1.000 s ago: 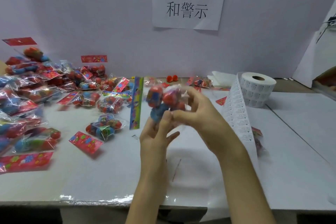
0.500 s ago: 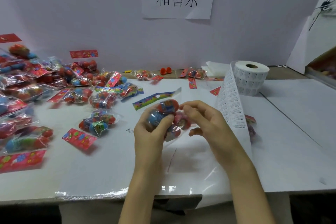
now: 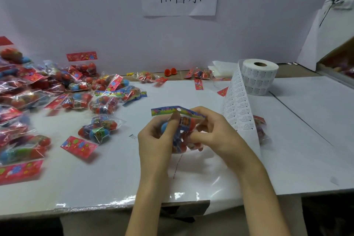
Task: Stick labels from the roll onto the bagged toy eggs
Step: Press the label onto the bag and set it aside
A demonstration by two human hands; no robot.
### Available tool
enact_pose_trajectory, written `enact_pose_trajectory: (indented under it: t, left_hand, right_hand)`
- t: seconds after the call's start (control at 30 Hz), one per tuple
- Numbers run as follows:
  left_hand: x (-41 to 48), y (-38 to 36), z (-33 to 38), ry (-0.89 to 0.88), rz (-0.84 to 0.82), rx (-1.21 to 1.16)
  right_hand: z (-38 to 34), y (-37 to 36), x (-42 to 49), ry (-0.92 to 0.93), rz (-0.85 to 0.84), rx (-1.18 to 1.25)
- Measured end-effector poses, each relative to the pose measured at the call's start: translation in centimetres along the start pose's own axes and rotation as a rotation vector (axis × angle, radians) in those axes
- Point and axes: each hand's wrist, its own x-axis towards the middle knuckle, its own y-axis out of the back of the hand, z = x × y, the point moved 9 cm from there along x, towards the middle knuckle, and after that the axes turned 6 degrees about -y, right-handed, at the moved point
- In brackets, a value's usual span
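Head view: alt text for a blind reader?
Left hand and right hand grip one bag of toy eggs over a white table, blue header card uppermost. A label roll stands at right, its strip trailing toward the hands; more bagged eggs lie at left.

Left hand (image 3: 155, 140) and right hand (image 3: 216, 134) meet, forearms converging, fingers (image 3: 201, 136) curled round one egg bag (image 3: 185, 123)

Clear bag of toy eggs (image 3: 183, 132) held mid-table; label roll (image 3: 257, 76) upright at right, strip (image 3: 239, 113) trailing forward.
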Motion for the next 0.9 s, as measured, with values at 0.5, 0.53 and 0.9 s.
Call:
enact_pose_trajectory:
  t: [0.5,0.53,0.9]
  left_hand:
    - [0.1,0.7,-0.1,0.004,0.049,0.09]
    - [0.0,0.6,0.0,0.001,0.045,0.089]
    - [0.0,-1.5,-0.3,0.018,-0.169,0.083]
  right_hand:
    - [-0.8,0.7,0.2,0.107,0.144,-0.021]
    - [-0.8,0.9,0.2,0.107,0.164,-0.025]
    - [-1.2,2.8,-0.2,0.186,0.299,-0.052]
